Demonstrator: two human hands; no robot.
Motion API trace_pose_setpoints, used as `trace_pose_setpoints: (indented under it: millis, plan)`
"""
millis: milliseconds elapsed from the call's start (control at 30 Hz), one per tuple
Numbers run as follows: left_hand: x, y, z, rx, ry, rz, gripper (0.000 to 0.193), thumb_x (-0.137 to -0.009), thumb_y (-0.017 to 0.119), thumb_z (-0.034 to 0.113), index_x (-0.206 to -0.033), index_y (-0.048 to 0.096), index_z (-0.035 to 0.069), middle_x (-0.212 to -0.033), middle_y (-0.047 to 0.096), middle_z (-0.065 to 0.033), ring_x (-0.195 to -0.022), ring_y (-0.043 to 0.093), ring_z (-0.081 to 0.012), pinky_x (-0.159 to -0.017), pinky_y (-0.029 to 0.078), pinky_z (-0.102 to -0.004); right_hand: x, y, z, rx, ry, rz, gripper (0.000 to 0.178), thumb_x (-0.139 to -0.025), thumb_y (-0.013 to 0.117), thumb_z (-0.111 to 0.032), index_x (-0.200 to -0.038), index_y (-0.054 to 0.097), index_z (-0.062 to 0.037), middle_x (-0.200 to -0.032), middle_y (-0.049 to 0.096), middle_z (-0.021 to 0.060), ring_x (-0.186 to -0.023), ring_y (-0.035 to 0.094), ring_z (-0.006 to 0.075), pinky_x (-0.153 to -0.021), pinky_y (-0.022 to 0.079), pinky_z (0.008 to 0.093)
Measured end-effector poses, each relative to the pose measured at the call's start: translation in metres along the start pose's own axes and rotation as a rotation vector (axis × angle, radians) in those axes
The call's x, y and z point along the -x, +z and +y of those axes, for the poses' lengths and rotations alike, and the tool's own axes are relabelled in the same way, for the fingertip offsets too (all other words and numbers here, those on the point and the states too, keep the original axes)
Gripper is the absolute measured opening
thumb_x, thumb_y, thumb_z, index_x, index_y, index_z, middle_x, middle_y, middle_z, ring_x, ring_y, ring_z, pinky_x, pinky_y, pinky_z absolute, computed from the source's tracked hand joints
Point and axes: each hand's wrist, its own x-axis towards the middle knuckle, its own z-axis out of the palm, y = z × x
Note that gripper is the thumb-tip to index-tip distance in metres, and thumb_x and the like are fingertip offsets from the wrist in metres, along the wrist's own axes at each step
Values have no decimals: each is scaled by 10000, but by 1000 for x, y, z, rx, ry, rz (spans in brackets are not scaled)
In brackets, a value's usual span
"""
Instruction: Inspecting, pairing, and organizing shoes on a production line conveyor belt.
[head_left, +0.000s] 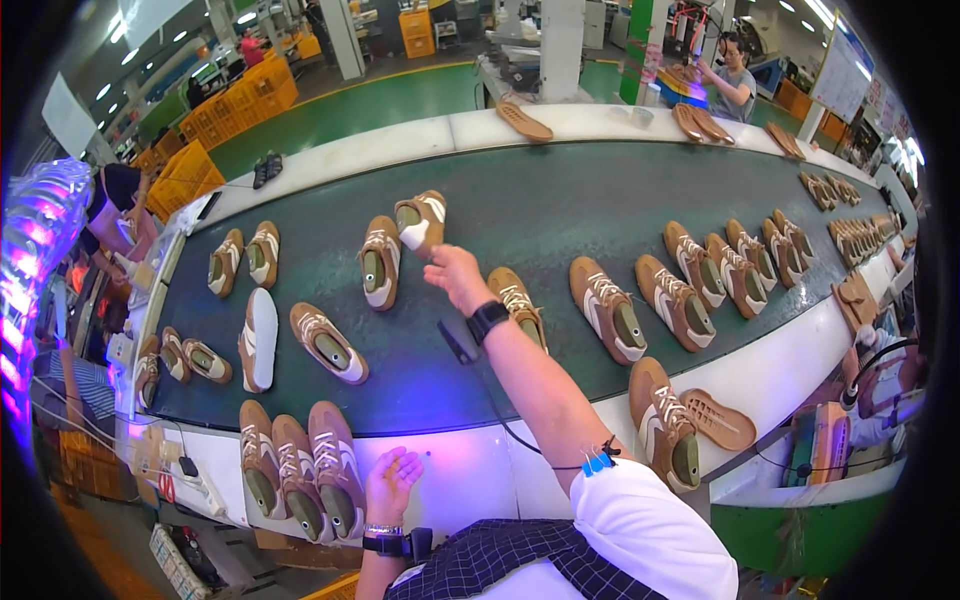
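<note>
My right hand (458, 280) reaches over the green conveyor belt, its fingers closed at the heel of a brown sneaker (424, 220) with white patches. That sneaker looks tilted, and part of my grip is hidden. Just left of it another brown sneaker (380, 264) lies with its heel toward me. A laced sneaker (516, 305) is partly covered by my right wrist. My left hand (394, 478) is palm up and open over the white ledge (465, 478), holding nothing. Beside it stand three brown sneakers (334, 468) in a row.
Several sneakers (606, 310) line the belt (480, 210) to the right. At left, one sneaker (259, 340) lies on its side. A sneaker (665, 425) and a loose sole (720, 420) rest on the near ledge. More soles (525, 122) lie on the far ledge. Co-workers stand around the belt.
</note>
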Motion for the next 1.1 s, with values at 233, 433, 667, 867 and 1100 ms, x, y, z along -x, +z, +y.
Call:
trace_pose_setpoints:
  millis: [233,433,667,867,1100]
  plan:
    - [3,-2,-13,-68,-137,18,288,-908,556,233,-1084,563,5,-1010,622,-173,-913,614,-282,-832,520,-413,113,-103,55,1467,-783,451,701,-680,699,-228,-1263,436,60,-1271,465,270,-1196,454,410,-1036,361,433]
    - [5,21,-13,-160,-112,-113,323,-901,576,252,-1093,562,-7,-997,624,-170,-924,614,-282,-854,510,-412,114,-180,42,1209,-22,412,806,-671,714,-229,-1319,345,79,-1191,556,282,-1064,563,445,-944,452,446]
    - [17,45,-12,-321,-23,-142,338,-896,599,239,-1159,516,43,-1035,615,-169,-933,607,-281,-831,515,-420,145,-171,37,336,152,59,459,-769,675,-126,-1170,545,57,-1039,656,152,-926,656,259,-842,521,360]
    - [27,69,-22,-789,320,-85,760,-937,559,325,-1499,147,21,-1484,173,-211,-1371,227,-320,-1131,201,-410,284,-122,46,264,315,-349,579,-838,674,-224,-1308,460,40,-1212,586,129,-1086,583,211,-942,464,348]
    - [41,49,-4,-751,126,-142,780,-812,707,212,-1429,297,-31,-1285,487,-161,-1174,497,-254,-1023,378,-347,268,-135,40,1005,-90,-436,618,-767,730,-342,-1256,533,-21,-1216,589,170,-1157,544,323,-985,432,420]
